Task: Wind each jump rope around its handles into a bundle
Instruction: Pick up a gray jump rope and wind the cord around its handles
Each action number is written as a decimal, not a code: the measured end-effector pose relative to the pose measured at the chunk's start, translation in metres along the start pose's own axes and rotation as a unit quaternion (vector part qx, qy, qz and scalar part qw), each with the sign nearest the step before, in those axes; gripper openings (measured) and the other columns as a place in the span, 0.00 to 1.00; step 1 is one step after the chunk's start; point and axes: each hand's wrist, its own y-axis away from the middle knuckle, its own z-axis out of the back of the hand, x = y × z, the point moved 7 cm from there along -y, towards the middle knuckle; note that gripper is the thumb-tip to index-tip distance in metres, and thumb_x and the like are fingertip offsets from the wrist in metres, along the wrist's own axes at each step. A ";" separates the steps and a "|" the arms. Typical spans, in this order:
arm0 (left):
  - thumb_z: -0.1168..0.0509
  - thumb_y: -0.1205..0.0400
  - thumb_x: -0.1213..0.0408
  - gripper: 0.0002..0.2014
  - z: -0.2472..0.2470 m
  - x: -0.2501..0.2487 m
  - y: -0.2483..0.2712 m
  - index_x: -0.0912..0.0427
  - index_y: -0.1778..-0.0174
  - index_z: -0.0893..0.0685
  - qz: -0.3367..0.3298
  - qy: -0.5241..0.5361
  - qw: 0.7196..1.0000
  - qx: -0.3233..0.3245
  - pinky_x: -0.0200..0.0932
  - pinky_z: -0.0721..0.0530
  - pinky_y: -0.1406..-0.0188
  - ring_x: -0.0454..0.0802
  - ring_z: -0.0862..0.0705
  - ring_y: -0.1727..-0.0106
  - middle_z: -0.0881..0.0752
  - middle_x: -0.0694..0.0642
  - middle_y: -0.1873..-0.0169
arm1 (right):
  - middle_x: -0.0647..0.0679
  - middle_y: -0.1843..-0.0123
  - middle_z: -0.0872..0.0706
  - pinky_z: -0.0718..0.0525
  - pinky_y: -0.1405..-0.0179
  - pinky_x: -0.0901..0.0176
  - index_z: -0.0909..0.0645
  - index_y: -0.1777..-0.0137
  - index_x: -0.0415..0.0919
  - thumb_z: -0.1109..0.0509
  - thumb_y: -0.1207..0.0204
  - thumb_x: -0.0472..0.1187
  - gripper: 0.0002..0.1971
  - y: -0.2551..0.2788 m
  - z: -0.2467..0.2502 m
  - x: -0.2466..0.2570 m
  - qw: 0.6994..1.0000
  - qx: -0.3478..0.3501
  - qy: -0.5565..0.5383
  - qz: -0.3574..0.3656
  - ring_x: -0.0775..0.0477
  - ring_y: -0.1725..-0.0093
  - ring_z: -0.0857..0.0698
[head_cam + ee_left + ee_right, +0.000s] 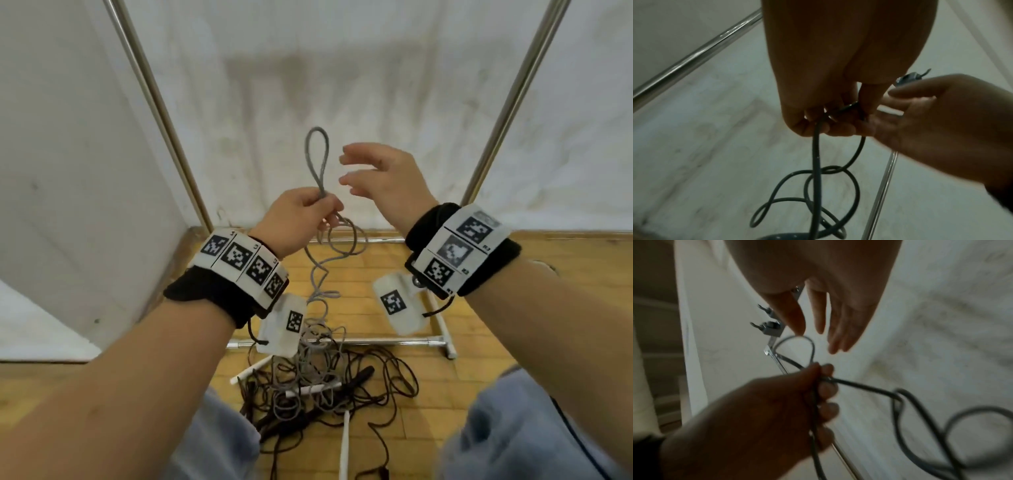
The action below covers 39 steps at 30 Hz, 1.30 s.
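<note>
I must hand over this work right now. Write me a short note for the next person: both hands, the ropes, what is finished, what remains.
Left hand: pinches the grey rope at a fold, with a loop standing above the fingers.
Right hand: open, holding nothing, just beside that loop.
The rest of the grey rope hangs down to the wooden floor, tangled with a dark rope; white handles lie in the pile.
Done: no bundle visible.
Left: untangle the ropes and wind each around its handles.
</note>
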 end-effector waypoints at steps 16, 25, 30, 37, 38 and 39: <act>0.46 0.13 0.62 0.15 0.055 0.070 -0.032 0.55 0.64 0.23 0.138 0.256 0.926 -0.240 0.34 0.37 0.84 0.42 0.33 0.80 0.24 0.47 0.77 | 0.43 0.51 0.13 0.21 0.62 0.56 0.15 0.47 0.41 0.39 0.17 0.48 0.14 0.012 -0.030 -0.186 0.828 0.306 0.425 -0.201 0.46 0.58 0.18; 0.50 0.10 0.60 0.18 0.012 0.083 -0.050 0.56 0.66 0.27 0.206 0.381 0.890 -0.140 0.38 0.24 0.71 0.47 0.16 0.69 0.13 0.51 0.71 | 0.53 0.33 0.21 0.30 0.40 0.61 0.31 0.25 0.48 0.25 0.29 0.45 0.32 0.003 -0.045 -0.152 0.937 0.225 0.213 -0.159 0.54 0.31 0.26; 0.52 0.10 0.61 0.18 -0.012 0.063 -0.042 0.57 0.66 0.28 0.180 0.462 0.868 -0.039 0.45 0.18 0.59 0.52 0.13 0.65 0.20 0.52 0.75 | 0.45 0.41 0.15 0.19 0.40 0.50 0.34 0.25 0.47 0.20 0.37 0.48 0.41 0.012 -0.062 -0.143 0.953 0.237 0.055 -0.182 0.50 0.42 0.15; 0.51 0.11 0.60 0.18 0.020 0.058 -0.032 0.57 0.66 0.27 0.144 0.529 0.830 -0.103 0.44 0.19 0.58 0.49 0.21 0.72 0.28 0.50 0.77 | 0.56 0.64 0.16 0.25 0.55 0.58 0.22 0.65 0.50 0.41 0.17 0.49 0.15 0.042 -0.073 -0.165 0.869 0.355 0.306 -0.160 0.53 0.60 0.18; 0.51 0.11 0.58 0.18 0.028 0.063 -0.030 0.57 0.65 0.26 0.152 0.511 0.834 -0.139 0.45 0.19 0.56 0.49 0.18 0.71 0.25 0.51 0.76 | 0.55 0.63 0.16 0.24 0.53 0.57 0.22 0.65 0.49 0.43 0.16 0.49 0.17 0.041 -0.070 -0.164 0.869 0.353 0.306 -0.163 0.53 0.60 0.19; 0.51 0.11 0.54 0.18 0.035 0.069 -0.028 0.57 0.61 0.24 0.167 0.473 0.848 -0.170 0.47 0.18 0.52 0.50 0.15 0.66 0.20 0.52 0.72 | 0.54 0.64 0.15 0.24 0.50 0.56 0.21 0.65 0.46 0.45 0.15 0.48 0.19 0.039 -0.066 -0.160 0.880 0.341 0.288 -0.163 0.53 0.60 0.19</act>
